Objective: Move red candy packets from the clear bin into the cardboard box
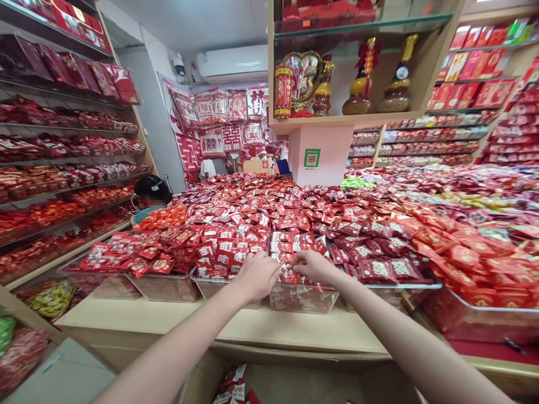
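Both of my hands reach over a clear plastic bin of small red-and-white printed packets, laid in rows. My left hand is at the bin's left edge, its fingers curled and pressed together; what they pinch, if anything, is hidden. At the right side of the same bin, my right hand has its fingers bent into a pinch against the packets. Whether a packet is between those fingertips cannot be made out. Left of it stands another bin of red packets; dark red packets fill the one on the right.
Below the wooden counter edge stands an open cardboard box with several red packets inside. Orange-red packets heap at the right. A display cabinet hangs ahead. Behind the left bins, a person in a black cap is low down.
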`<state>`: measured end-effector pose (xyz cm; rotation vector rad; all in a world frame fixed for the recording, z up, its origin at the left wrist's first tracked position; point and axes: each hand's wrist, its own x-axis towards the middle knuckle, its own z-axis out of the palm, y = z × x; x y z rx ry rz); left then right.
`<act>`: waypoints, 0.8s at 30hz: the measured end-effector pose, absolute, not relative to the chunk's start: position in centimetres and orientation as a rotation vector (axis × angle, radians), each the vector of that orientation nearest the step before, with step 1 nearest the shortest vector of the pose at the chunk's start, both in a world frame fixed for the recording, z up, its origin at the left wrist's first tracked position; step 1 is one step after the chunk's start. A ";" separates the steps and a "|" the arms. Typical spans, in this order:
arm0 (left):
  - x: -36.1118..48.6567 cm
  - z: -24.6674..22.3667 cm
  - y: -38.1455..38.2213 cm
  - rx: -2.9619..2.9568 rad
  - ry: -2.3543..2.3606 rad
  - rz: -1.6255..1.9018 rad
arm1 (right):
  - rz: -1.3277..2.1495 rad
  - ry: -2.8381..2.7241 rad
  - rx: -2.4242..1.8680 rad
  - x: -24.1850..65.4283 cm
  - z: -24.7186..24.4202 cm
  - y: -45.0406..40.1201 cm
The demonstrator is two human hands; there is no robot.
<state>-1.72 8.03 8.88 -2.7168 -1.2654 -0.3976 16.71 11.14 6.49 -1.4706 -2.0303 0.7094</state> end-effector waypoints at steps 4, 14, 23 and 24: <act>-1.7 9.5 10.4 -2.773 -1.259 -0.349 | 0.685 -1.841 -1.423 19.6 7.5 11.7; 0.2 8.0 12.8 -2.968 -1.217 -0.155 | 0.821 -1.638 -1.424 22.0 5.3 10.3; -0.2 9.3 12.0 -2.973 -1.404 -0.439 | 0.684 -1.920 -1.481 20.0 6.3 10.8; -0.1 9.4 11.9 -2.967 -1.425 -0.493 | 0.722 -1.911 -1.446 19.8 6.3 10.9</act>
